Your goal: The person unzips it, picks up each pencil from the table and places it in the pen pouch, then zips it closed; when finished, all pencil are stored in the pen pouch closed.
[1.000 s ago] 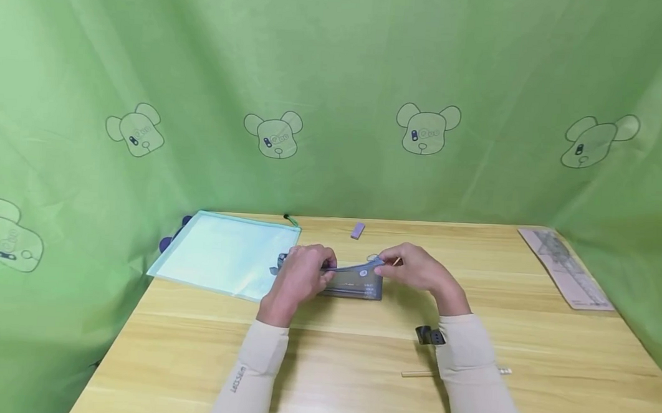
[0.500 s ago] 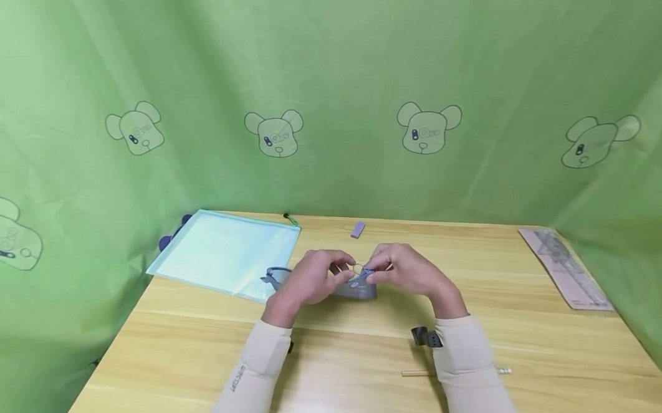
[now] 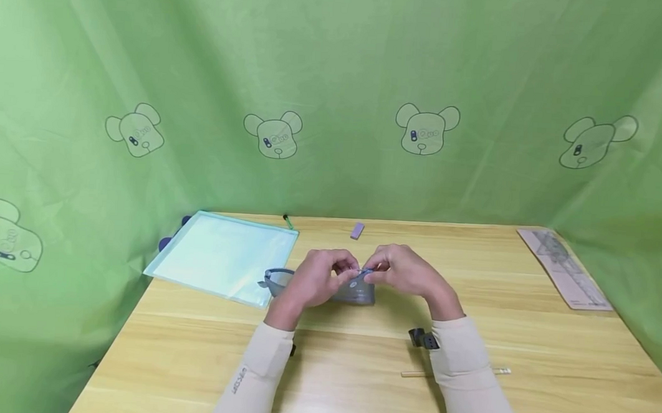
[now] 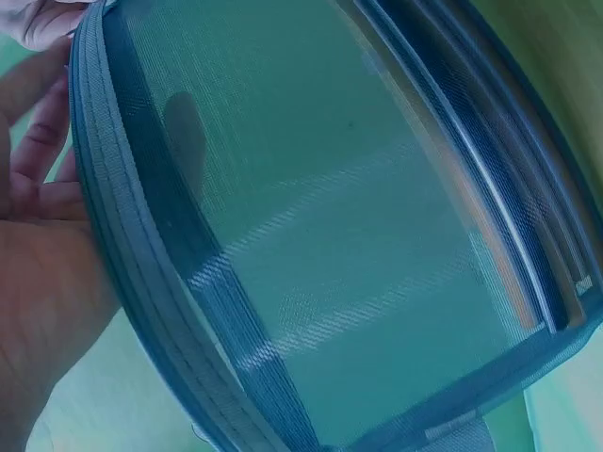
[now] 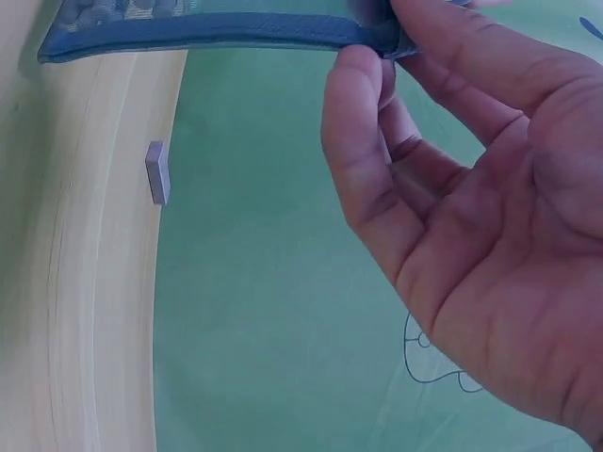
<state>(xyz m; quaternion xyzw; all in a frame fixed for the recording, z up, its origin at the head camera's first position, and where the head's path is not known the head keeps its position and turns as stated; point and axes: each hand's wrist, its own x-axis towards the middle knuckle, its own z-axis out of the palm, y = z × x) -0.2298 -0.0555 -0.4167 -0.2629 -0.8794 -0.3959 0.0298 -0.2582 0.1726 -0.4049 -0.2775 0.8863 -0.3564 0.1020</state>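
A blue-grey mesh pencil pouch (image 3: pixel 354 293) stands on the table, held between both hands. Its zipped edge (image 4: pixel 122 179) curves along the left side in the left wrist view, and pens or pencils (image 4: pixel 513 226) show through the mesh along its bottom. At the zip's right end, my left hand (image 3: pixel 318 277) pinches the small zipper pull, mostly hidden by the fingertips. My right hand (image 3: pixel 403 271) pinches the pouch's top right corner between thumb and fingers (image 5: pixel 353 122). The zip at the pouch's left end looks parted in the head view.
A pale blue zip document bag (image 3: pixel 224 257) lies at the left, over a dark object (image 3: pixel 164 243). A purple eraser (image 3: pixel 357 231) lies at the back. A pink card with clear rulers (image 3: pixel 566 269) lies far right. A pencil (image 3: pixel 414 374) lies under the right forearm.
My left hand has moved right along the pouch to its right end and now pinches there. The thin loop seen between the hands is now covered by the fingers. The right hand shifted slightly left.
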